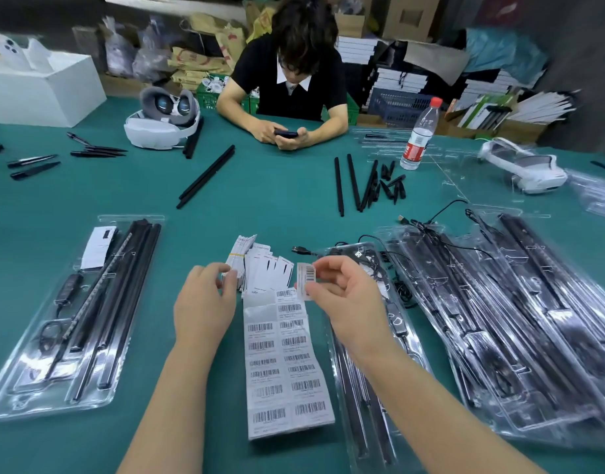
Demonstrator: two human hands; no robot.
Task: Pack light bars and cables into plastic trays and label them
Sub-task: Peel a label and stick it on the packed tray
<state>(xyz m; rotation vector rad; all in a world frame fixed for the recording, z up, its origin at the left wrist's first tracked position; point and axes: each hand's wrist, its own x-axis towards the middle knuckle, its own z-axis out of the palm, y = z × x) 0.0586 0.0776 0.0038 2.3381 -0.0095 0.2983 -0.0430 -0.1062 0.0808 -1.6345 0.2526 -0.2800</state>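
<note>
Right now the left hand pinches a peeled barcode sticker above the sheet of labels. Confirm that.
Not quite: the head view shows the right hand pinching the peeled barcode sticker above the sheet of labels. The left hand touches the stack of cards.

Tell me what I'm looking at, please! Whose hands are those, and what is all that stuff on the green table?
The picture comes from a camera worn on a person's head, so you see their own two hands. The right hand pinches one small barcode sticker, above the sheet of barcode stickers. The left hand touches a pile of paper cards. On the green table lie clear plastic trays holding black light bars and cables. Loose black bars, a water bottle and a white headset lie farther off. Another person sits opposite with a phone.
</note>
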